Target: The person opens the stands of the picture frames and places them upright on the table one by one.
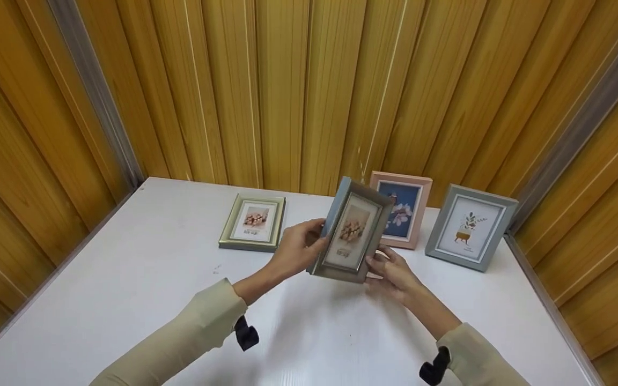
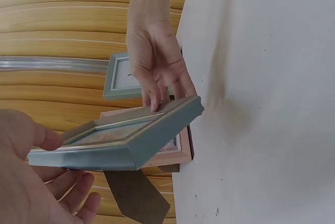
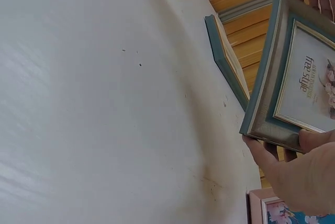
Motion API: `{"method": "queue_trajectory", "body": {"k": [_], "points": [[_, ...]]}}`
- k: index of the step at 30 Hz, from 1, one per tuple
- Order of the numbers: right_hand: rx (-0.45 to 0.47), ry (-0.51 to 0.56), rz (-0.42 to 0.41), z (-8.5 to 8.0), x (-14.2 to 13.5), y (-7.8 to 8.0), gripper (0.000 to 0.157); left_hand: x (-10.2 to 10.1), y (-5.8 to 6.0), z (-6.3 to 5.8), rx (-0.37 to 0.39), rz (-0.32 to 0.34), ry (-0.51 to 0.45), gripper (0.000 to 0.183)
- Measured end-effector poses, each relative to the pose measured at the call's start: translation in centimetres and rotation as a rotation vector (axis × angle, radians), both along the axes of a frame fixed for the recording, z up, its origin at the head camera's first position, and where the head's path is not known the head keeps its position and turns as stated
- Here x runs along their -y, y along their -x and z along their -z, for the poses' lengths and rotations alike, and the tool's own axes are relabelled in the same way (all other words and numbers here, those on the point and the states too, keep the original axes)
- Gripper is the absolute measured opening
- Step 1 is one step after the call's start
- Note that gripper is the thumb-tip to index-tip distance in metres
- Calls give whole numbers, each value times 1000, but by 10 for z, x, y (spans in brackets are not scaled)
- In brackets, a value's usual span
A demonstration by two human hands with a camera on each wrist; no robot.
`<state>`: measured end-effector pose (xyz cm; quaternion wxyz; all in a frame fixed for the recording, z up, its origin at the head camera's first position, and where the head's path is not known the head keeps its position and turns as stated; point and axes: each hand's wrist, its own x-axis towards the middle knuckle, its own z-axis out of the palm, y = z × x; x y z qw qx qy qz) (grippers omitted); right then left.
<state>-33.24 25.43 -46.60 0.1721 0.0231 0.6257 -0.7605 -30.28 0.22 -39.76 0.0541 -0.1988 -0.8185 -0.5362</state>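
Observation:
Both hands hold a picture frame (image 1: 353, 231) with blue-green sides, a greyish front and a flower print. It is tilted above the white table. My left hand (image 1: 299, 247) grips its left side, thumb on the front edge and fingers behind. At its lower right edge, my right hand (image 1: 395, 274) pinches it between thumb and fingers. In the left wrist view a brown stand flap (image 2: 137, 197) sticks out from its back. Behind the held one, partly hidden, a pink frame (image 1: 421, 214) with a blossom picture stands upright.
A grey-green frame (image 1: 472, 228) with a plant print stands at the right. Lying flat on the table (image 1: 142, 279) at the back left is a gold-rimmed frame (image 1: 251, 220) with a flower print. Wood-patterned panels (image 1: 282, 96) enclose the back and sides.

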Motion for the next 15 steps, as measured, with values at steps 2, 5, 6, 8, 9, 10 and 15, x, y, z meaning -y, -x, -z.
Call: {"method": "queue_trajectory", "body": {"k": [2, 5, 6, 8, 9, 10, 15], "points": [[-34, -34, 28, 0, 2, 1, 55, 3, 4, 3, 11, -43, -4, 41], [-87, -97, 83, -1, 6, 1, 54, 7, 10, 8, 6, -114, 0, 42], [-103, -117, 101, -1, 7, 1, 54, 8, 12, 9, 11, -135, 3, 42], [-135, -156, 136, -2, 11, 0, 54, 8, 15, 11, 24, -177, 4, 41], [-146, -170, 158, -2, 13, 0, 54, 9, 17, 12, 34, -195, 2, 40], [-157, -184, 176, -3, 15, 0, 53, 9, 20, 12, 48, -214, -3, 38], [-187, -245, 225, -4, 25, 4, 55, 13, 34, 18, 105, -311, -50, 33]]}}
